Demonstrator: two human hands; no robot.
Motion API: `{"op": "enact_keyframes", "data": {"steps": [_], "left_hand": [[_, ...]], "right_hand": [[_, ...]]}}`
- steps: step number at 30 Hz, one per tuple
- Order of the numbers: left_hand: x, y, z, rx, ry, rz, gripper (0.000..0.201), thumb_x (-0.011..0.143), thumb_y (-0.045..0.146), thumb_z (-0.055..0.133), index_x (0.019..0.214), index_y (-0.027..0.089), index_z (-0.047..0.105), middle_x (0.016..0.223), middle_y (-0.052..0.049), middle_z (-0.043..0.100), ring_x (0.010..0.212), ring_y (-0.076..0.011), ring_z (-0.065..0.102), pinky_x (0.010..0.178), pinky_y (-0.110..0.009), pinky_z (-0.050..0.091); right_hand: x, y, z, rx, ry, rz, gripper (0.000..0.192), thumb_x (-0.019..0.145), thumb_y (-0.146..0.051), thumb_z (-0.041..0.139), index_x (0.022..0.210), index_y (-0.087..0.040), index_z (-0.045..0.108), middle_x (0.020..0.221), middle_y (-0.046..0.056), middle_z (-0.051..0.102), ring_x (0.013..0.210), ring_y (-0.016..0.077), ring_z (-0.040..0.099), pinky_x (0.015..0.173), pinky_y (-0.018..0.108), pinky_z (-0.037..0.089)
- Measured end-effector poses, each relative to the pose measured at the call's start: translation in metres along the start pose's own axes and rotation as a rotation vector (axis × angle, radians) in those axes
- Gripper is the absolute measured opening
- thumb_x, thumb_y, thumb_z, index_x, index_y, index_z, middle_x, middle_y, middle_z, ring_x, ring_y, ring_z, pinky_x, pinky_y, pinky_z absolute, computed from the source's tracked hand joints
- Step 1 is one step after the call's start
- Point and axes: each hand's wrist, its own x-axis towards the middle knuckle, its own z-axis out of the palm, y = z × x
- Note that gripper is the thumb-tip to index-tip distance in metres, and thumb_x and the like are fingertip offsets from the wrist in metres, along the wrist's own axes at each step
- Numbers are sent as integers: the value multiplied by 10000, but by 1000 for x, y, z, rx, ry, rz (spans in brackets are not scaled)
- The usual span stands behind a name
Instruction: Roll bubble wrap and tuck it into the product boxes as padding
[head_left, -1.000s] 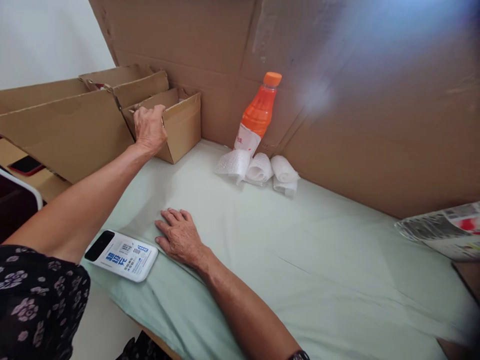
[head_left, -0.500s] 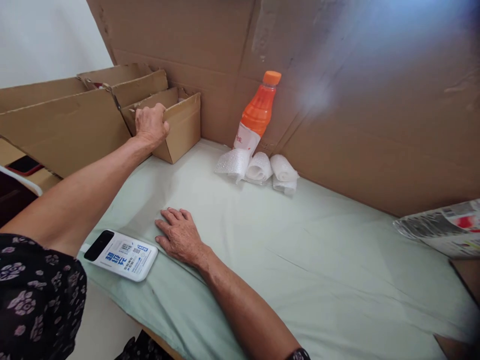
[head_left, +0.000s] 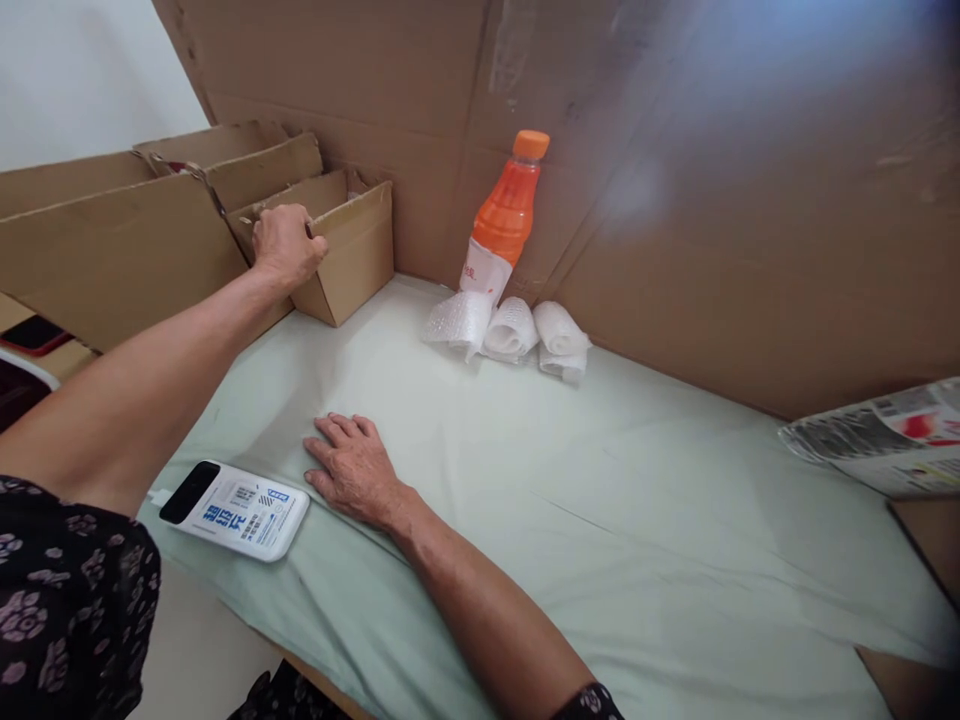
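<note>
My left hand (head_left: 289,245) is closed over the near corner of a small open cardboard box (head_left: 356,255), its fingers bent at the rim and the thumb outside. Whatever lies deeper in that box is hidden by the walls. My right hand (head_left: 351,468) rests flat on the pale green cloth (head_left: 600,520), fingers spread, with nothing in it. Just left of it lies a power bank or phone-like white device (head_left: 244,515) with a black end, blue print and a white plug at its far left.
An orange drink bottle (head_left: 504,215) leans against the cardboard wall (head_left: 712,200), with rolls of bubble wrap (head_left: 511,330) at its foot. Larger cardboard boxes (head_left: 120,250) stand at left, near a dark phone (head_left: 34,335). A clear plastic-wrapped package (head_left: 885,440) lies at right.
The view has shifted slightly, so everything sits a little further left. My left hand stays at the box's corner and my right hand stays flat on the cloth.
</note>
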Motion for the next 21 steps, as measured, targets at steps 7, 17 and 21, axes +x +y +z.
{"op": "enact_keyframes", "data": {"steps": [7, 17, 21], "left_hand": [[-12, -1, -4, -2, 60, 63, 416, 875, 221, 601, 1259, 62, 591, 1409, -150, 593, 1327, -307, 455, 1178, -503, 290], [-150, 82, 53, -216, -102, 534, 436, 784, 243, 596, 1216, 233, 657, 1516, -120, 451, 1403, -386, 405, 1173, -544, 313], [-210, 106, 105, -233, -338, 579, 439, 778, 282, 595, 1202, 193, 669, 1459, -189, 501, 1326, -444, 475, 1079, -628, 398]], "right_hand": [[1, 0, -3, -6, -19, 3, 403, 969, -391, 600, 1313, -183, 622, 1502, 106, 531, 1389, 268, 442, 1146, 471, 334], [-7, -23, 2, -258, -31, 14, 422, 1002, -518, 489, 1300, -252, 624, 1452, 11, 589, 1344, 211, 483, 1139, 380, 366], [-72, -16, -12, -331, -73, 20, 366, 1032, -455, 418, 1265, -275, 635, 1393, -50, 633, 1325, 169, 495, 1146, 320, 346]]}}
